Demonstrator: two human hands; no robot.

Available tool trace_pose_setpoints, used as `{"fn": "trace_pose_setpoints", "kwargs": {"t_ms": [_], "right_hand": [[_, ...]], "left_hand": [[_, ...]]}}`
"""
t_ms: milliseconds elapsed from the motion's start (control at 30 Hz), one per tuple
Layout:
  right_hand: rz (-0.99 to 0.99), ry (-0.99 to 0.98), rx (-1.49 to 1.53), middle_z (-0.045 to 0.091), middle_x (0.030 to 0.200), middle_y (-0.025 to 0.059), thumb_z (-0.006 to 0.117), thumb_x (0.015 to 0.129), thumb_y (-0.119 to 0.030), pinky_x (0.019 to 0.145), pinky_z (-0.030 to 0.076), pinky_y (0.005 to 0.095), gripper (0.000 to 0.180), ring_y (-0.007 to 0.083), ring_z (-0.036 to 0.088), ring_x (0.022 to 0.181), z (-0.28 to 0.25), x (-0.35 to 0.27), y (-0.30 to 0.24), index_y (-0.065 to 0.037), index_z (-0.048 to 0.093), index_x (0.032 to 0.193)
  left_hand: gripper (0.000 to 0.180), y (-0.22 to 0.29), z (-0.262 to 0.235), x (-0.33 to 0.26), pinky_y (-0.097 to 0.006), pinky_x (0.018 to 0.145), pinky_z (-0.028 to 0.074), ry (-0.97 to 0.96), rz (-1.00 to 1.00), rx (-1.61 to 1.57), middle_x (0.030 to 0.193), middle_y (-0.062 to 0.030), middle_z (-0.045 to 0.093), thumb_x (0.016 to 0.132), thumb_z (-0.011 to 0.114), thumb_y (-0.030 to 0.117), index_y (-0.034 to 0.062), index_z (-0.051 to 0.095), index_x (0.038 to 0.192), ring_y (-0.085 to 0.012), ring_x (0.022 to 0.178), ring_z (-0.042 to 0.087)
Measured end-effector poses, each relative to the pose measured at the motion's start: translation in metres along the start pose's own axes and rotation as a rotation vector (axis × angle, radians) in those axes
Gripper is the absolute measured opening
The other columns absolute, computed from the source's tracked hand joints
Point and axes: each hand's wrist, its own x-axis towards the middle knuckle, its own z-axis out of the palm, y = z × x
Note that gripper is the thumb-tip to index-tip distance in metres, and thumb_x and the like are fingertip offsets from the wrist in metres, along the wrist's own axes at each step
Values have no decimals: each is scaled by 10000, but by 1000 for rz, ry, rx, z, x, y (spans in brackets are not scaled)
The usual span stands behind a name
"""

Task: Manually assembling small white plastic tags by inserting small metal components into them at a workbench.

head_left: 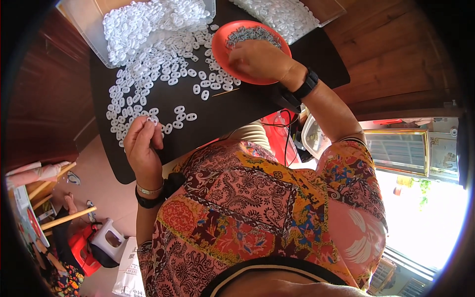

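Observation:
My left hand (143, 143) is over the left part of the dark table, thumb and fingers pinched on a white oval plastic piece with two holes (153, 120). Many loose pieces (143, 74) of the same kind lie spread on the table around and beyond it. My right hand (260, 59) reaches into a round red plate (220, 54) that holds a heap of small grey pieces (255, 33) resembling screws. Its fingers are curled and pressed together near the heap; whatever they may grip is hidden.
A clear bin (106, 52) of white pieces stands at the back left, another pile (287, 20) at the back right. A thin yellowish stick (225, 92) lies on the table (217, 111). Stools (106, 240) and part of another person (67, 277) show at lower left.

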Motion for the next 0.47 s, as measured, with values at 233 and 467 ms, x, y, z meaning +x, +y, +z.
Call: {"fn": "trace_pose_setpoints", "kwargs": {"t_ms": [233,467], "right_hand": [[11,8,-50,607,857,94,562,759,-89,753,476,420,106,305,599,856,6,1,-3,-66,619,845],[172,74,75,650,937,127,573,774,-131,761,489,384,138,301,623,885,-9,3,9,-49,614,878]], "left_hand": [[189,-4,-3,0,-216,487,272,-30,-4,21,614,-12,418,924,457,143,4,511,808,-76,523,347],[157,-5,-7,-1,-205,504,302,-2,3,-7,573,2,430,891,499,113,-15,557,823,-59,500,363]]}}
